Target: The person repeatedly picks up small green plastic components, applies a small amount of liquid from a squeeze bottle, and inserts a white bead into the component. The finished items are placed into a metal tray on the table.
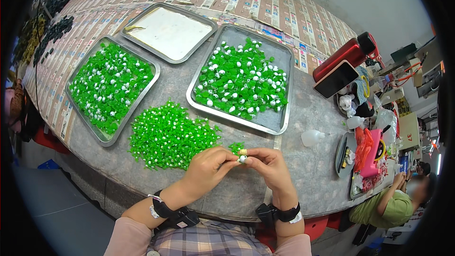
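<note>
Over the table's near edge, my two hands meet at a small white piece with black marks [242,159], shaped like a panda head. My left hand [207,168] pinches it from one side with thumb and index finger. From the other side, thumb and index finger of my right hand [268,165] close on it; tape wraps that index fingertip. Just beyond the fingers lies a little cluster of green pieces [236,147]. Left of it spreads a big heap of small green pieces with white dots [170,135]. Whether a green part is joined to the held piece is hidden by the fingers.
Metal trays of green and white pieces stand at left [130,116] and centre [271,118]. Behind them is a white-bottomed tray [170,31]. Rightward are a red flask [339,59], a phone [335,79], a plastic bottle [311,138], a pink container [372,154] and a co-worker [386,208].
</note>
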Action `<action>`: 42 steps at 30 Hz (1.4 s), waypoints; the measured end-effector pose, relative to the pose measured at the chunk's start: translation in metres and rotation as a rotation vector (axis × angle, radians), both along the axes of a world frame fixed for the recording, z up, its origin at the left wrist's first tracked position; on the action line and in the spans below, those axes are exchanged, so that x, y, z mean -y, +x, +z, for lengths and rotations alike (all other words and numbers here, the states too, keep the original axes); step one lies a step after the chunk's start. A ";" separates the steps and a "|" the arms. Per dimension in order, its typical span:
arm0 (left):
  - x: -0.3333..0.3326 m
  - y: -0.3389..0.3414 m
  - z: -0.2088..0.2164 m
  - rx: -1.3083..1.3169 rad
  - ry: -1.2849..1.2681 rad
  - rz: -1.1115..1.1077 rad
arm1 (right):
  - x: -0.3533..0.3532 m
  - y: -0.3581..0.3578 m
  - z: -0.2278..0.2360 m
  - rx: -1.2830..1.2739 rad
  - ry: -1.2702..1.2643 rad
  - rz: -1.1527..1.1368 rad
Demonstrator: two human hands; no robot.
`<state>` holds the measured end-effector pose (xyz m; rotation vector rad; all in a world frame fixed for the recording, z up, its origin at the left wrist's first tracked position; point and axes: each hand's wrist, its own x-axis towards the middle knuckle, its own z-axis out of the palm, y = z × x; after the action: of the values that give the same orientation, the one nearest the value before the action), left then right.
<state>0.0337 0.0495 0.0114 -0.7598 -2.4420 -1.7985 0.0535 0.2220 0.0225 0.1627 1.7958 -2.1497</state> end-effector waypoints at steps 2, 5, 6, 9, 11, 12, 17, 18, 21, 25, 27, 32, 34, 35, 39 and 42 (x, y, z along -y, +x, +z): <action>0.000 -0.001 0.000 -0.056 -0.032 0.002 | 0.000 -0.001 0.000 0.002 -0.006 -0.001; 0.002 -0.001 0.007 0.147 -0.003 -0.007 | 0.004 -0.003 0.002 -0.012 -0.009 -0.029; 0.003 -0.001 0.007 0.291 0.124 0.009 | 0.006 -0.003 0.004 -0.029 -0.007 -0.056; 0.011 -0.008 0.005 0.587 0.562 0.075 | 0.007 -0.007 0.010 -0.235 0.175 -0.242; 0.035 -0.028 -0.003 0.556 1.000 0.197 | -0.001 -0.005 0.011 -0.351 0.476 -0.243; 0.054 -0.036 -0.005 0.494 1.251 0.302 | -0.009 -0.003 0.018 -0.377 0.669 -0.141; 0.110 -0.059 0.012 0.565 1.656 0.387 | -0.010 0.004 0.016 -0.366 0.947 0.118; 0.104 -0.057 0.012 0.576 1.582 0.368 | -0.009 0.003 0.016 -0.354 0.977 0.120; 0.072 -0.041 0.010 0.737 1.452 0.192 | -0.003 -0.004 0.012 -0.352 1.056 0.166; 0.026 -0.019 0.010 0.921 1.078 -0.083 | -0.006 -0.007 0.003 -0.346 1.070 0.215; 0.013 -0.010 0.013 0.995 0.925 -0.130 | -0.009 -0.005 0.006 -0.298 0.927 0.148; -0.009 0.002 0.012 0.957 0.666 -0.234 | -0.008 0.005 0.020 -0.255 0.317 -0.087; -0.010 0.003 0.009 0.993 0.685 -0.273 | 0.001 0.006 0.021 -0.269 0.277 -0.128; -0.010 0.003 0.007 1.009 0.694 -0.291 | 0.005 0.007 0.022 -0.277 0.256 -0.147; -0.005 0.000 -0.002 1.067 0.772 -0.228 | 0.013 0.006 0.030 -0.421 0.538 -0.104; -0.002 -0.001 -0.006 1.065 0.801 -0.176 | 0.000 0.007 0.029 -0.687 0.769 -0.187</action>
<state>0.0324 0.0514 0.0055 0.1332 -1.5501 -3.4960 0.0607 0.2224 0.0513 -0.2806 3.0427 -1.5892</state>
